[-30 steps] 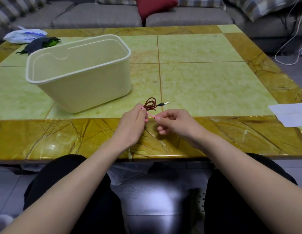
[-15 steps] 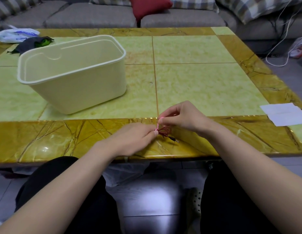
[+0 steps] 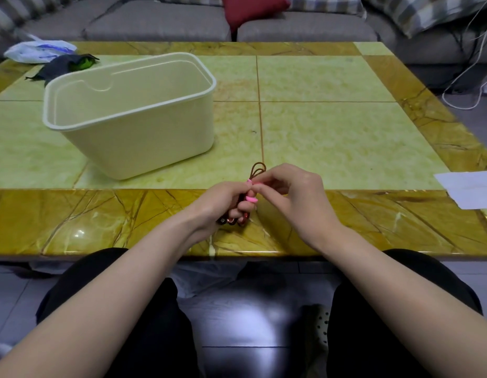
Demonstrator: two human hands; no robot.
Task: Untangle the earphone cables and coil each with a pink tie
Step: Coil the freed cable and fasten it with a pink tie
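A coiled dark red earphone cable [image 3: 258,170] sticks up between my two hands above the table's front border. My left hand [image 3: 223,203] grips the bundle, with the red earbuds [image 3: 232,221] poking out below its fingers. A pink tie [image 3: 251,199] wraps the bundle by my left fingertips. My right hand [image 3: 291,195] pinches the pink tie's upper end [image 3: 250,182] against the coil. Most of the cable is hidden inside my left hand.
A cream plastic tub [image 3: 133,115] stands on the green and yellow marble table [image 3: 345,132], left of centre. White paper [image 3: 471,188] lies at the right edge. A plastic bag [image 3: 38,51] and dark cloth [image 3: 65,66] sit at the far left corner. A sofa runs behind.
The coil has turned: half a second ago it hung below my hands with the plug down, now its loops point up and away. My left hand has closed round the bundle.
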